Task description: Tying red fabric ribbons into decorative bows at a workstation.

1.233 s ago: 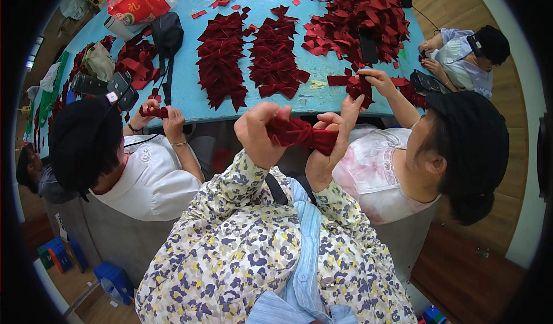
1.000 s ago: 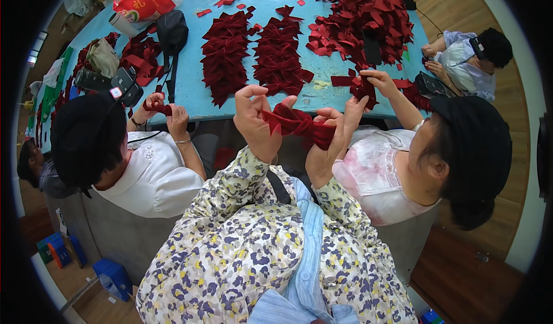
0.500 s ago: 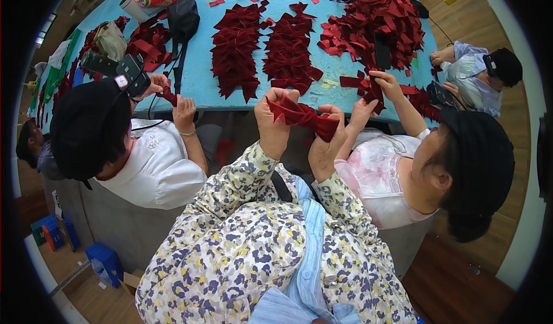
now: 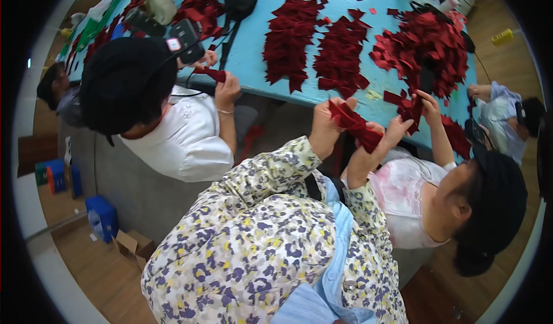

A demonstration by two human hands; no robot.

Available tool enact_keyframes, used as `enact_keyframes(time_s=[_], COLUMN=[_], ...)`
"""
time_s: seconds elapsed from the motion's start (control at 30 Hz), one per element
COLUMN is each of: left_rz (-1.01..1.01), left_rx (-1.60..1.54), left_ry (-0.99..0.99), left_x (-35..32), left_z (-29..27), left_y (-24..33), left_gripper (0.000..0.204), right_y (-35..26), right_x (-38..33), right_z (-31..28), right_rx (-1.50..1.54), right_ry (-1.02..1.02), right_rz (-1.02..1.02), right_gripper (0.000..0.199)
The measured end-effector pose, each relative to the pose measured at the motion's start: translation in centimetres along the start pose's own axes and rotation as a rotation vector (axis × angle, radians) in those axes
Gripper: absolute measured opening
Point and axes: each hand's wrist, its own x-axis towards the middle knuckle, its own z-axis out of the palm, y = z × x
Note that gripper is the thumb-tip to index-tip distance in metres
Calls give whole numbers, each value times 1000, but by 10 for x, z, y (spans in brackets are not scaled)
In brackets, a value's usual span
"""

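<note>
Red bow [image 4: 357, 126] steeper than before, long axis down-rightward

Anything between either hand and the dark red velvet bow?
Nothing visible. The left hand grips one end of the dark red velvet bow, the right hand the other, both directly. A co-worker's bare hand shows close beside the right hand, but not between it and the bow.

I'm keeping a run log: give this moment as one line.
left hand: holding red bow; right hand: holding same bow; blue table: bow rows
</note>
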Motion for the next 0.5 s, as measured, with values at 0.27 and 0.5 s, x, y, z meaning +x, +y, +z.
enact_keyframes(time_s=[0.27,0.5], left_rz=[-232,-14], left_rx=[-133,41], left_ry=[43,-12], left_x=[-15,-18], left_z=[-31,-44], left_y=[30,24], left_gripper=[19,13], right_y=[3,19], right_x=[-40,-51], right_z=[22,20], right_rx=[110,160], right_ry=[-25,-77], right_rz=[190,309], right_gripper=[7,9])
